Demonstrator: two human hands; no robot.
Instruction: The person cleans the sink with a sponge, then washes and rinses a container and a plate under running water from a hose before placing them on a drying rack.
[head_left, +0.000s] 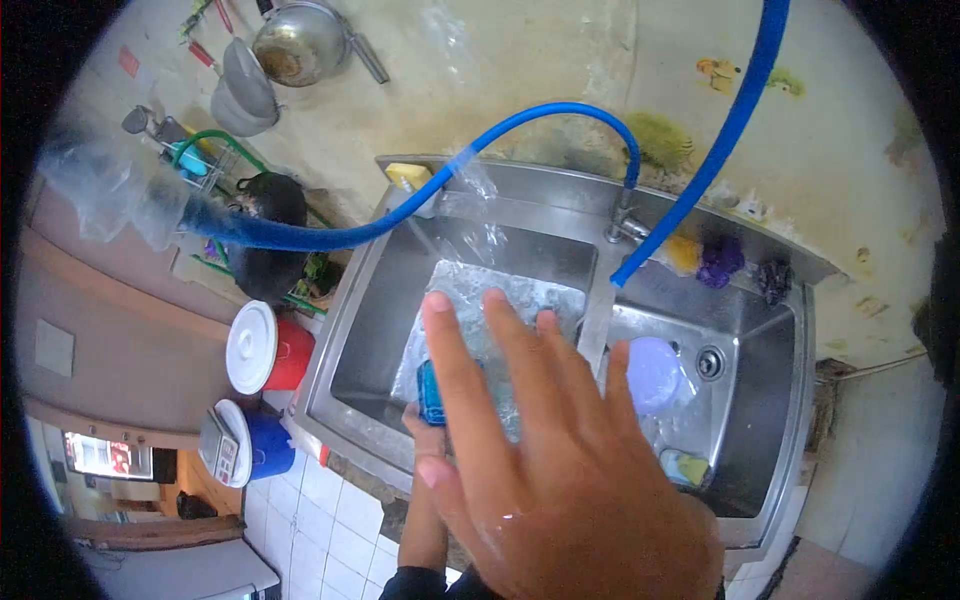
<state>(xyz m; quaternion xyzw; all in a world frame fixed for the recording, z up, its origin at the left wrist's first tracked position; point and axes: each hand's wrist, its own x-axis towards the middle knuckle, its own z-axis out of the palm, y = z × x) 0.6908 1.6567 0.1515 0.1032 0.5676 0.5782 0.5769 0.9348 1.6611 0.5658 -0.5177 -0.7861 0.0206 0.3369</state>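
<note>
My right hand (570,460) is raised close to the camera above the sink, fingers spread, back of the hand up, holding nothing. Behind it, my left hand (427,437) is partly hidden, its fingers against a teal object (431,392) whose kind I cannot make out. Both are over the sink's left basin (372,340). A wet, pale, flat rectangular thing (520,288) lies in that basin, its middle covered by my right hand. In the right basin are a round lavender dish or lid (651,375) and a yellow-green sponge (686,467).
A blue hose (590,107) arches from the tap (625,226); another blue hose (725,150) hangs down over the divider. A yellow sponge (408,176) and a purple scrubber (719,263) sit on the back ledge. Red (290,352) and blue buckets (270,445) stand left.
</note>
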